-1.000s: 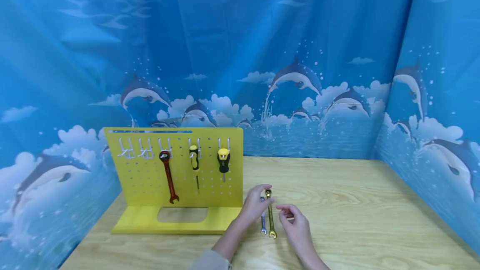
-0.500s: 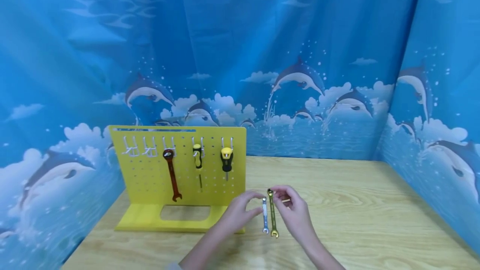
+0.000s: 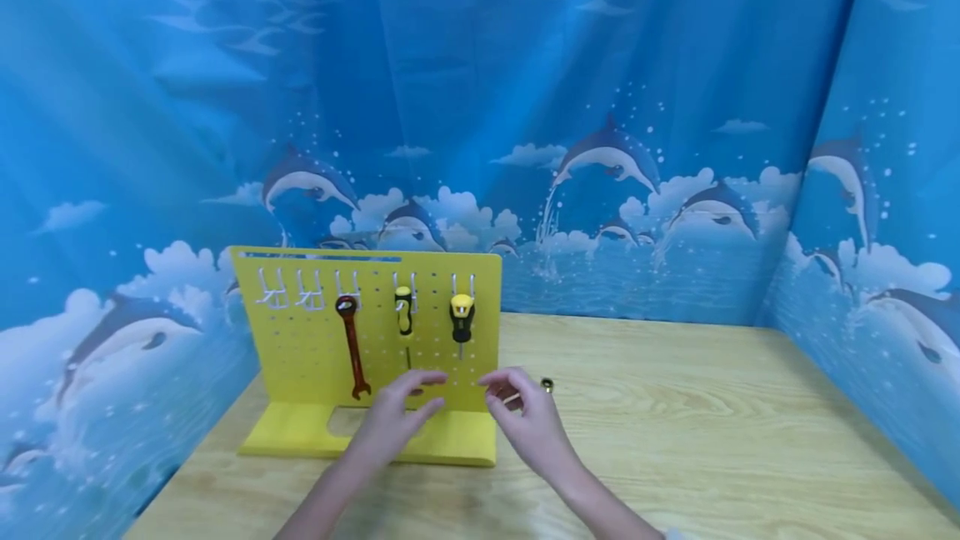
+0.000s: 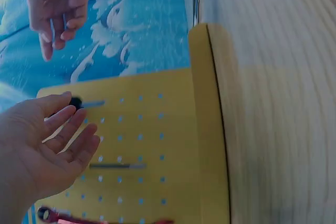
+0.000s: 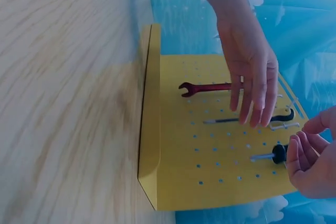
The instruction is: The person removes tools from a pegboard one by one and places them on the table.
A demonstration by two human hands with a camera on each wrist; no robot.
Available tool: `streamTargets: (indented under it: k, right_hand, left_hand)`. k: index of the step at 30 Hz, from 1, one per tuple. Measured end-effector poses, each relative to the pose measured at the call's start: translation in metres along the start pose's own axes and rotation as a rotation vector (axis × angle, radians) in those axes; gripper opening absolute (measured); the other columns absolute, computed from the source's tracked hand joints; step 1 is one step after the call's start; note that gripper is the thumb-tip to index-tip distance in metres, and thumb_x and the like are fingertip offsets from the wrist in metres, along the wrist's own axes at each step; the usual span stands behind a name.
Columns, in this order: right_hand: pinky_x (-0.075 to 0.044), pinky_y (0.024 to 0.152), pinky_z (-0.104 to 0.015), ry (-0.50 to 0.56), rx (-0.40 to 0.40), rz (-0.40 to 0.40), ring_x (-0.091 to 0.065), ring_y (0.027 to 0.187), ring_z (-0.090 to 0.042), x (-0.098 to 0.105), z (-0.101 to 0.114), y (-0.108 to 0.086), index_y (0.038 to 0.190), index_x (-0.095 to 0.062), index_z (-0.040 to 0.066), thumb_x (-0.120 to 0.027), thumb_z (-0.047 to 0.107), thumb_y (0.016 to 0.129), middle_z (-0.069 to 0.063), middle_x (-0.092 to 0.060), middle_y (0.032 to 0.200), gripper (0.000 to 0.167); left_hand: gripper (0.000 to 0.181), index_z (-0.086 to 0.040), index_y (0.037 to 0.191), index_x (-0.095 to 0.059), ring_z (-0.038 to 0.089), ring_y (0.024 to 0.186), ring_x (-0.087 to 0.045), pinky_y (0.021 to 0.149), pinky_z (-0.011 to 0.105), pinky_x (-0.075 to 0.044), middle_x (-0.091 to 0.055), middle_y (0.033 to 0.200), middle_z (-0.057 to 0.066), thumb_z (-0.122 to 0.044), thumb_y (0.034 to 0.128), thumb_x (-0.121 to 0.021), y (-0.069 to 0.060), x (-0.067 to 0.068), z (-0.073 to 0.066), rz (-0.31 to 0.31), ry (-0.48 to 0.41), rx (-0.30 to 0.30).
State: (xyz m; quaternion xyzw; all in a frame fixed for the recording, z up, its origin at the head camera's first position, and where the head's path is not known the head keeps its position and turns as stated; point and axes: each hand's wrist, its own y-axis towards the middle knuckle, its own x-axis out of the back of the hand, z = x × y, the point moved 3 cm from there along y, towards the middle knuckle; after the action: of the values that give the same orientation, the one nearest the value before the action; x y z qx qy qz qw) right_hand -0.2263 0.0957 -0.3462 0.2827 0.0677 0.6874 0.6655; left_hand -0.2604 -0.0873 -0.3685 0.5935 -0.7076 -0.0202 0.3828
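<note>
Showed, in the head view, the left hand (image 3: 393,422) and right hand (image 3: 531,427) raised before the lower part of a yellow pegboard (image 3: 311,357). Found the left hand loosely spread, thumb parted from fingers; found the right with fingers softly bent and thumb set apart, likewise slack in grip. Left a narrow gap between the facing fingertips, just below the tip of a stubby screwdriver (image 3: 461,328).

Positioned the left hand well inside the board's outline, partly covering the cut-out (image 3: 343,422) of the base (image 3: 288,435); positioned the right hand across the board's right edge, partly over the board and partly over the table (image 3: 712,423). Noted the left forearm (image 3: 322,494) across the front edge of the base, and the right forearm (image 3: 600,500) to the right of its corner. Could not tell contact from mere overlap at the board's face.

Located a gold wrench (image 3: 548,386) against the table, right of the board, with ring end exposed just beside the right hand and shaft hidden behind it. Displayed on the board, left to right, two wire hooks (image 3: 273,302), a red wrench (image 3: 355,352), a slim screwdriver (image 3: 406,325) and the stubby one. Included open air between the left hand and the hung handles above, and table surface reaching rearward and rightward to a blue dolphin curtain (image 3: 480,65). Confirmed parted left fingers in the left wrist view, and loosely curled right fingers at the right wrist view's margin.
</note>
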Motion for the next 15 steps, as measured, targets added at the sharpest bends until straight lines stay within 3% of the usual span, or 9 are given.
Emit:
streamTargets:
  k: [4, 8, 12, 15]
  right_hand:
    - [-0.051, 0.071, -0.026, 0.008, 0.010, 0.072, -0.056, 0.082, -0.016, -0.021, 0.000, 0.005, 0.101, -0.062, 0.004, -0.059, 0.000, 0.085, 0.001, -0.060, 0.090, 0.018]
    - [-0.051, 0.072, -0.026, -0.006, -0.011, 0.133, -0.056, 0.083, -0.014, -0.045, -0.002, 0.012, 0.100, -0.062, 0.004, -0.058, -0.001, 0.084, 0.003, -0.059, 0.089, 0.018]
    - [-0.051, 0.072, -0.023, -0.007, -0.021, 0.165, -0.056, 0.082, -0.013, -0.071, -0.005, 0.020, 0.099, -0.061, 0.003, -0.059, -0.004, 0.081, 0.001, -0.060, 0.089, 0.019]
    - [-0.050, 0.072, -0.020, 0.000, -0.025, 0.184, -0.057, 0.084, -0.014, -0.090, -0.009, 0.026, 0.100, -0.061, 0.001, -0.059, -0.005, 0.080, -0.003, -0.061, 0.092, 0.021]
  left_hand:
    - [0.027, -0.001, 0.109, -0.062, 0.029, 0.094, -0.058, 0.082, 0.041, -0.050, -0.064, 0.105, 0.006, -0.003, 0.0817, -0.066, -0.003, 0.030, 0.006, -0.141, -0.008, -0.011]
    - [0.026, 0.002, 0.109, -0.061, 0.020, 0.087, -0.060, 0.078, 0.026, -0.051, -0.065, 0.099, 0.010, -0.001, 0.0830, -0.065, -0.003, 0.058, 0.009, -0.320, -0.037, -0.009]
    - [0.028, 0.002, 0.112, -0.059, 0.008, 0.087, -0.057, 0.077, 0.014, -0.047, -0.064, 0.099, 0.014, -0.002, 0.0843, -0.064, 0.001, 0.080, 0.014, -0.523, -0.069, 0.042]
    - [0.032, 0.003, 0.116, -0.056, 0.009, 0.091, -0.054, 0.077, 0.013, -0.045, -0.062, 0.104, 0.016, -0.002, 0.0855, -0.064, 0.007, 0.090, 0.020, -0.623, -0.098, 0.085]
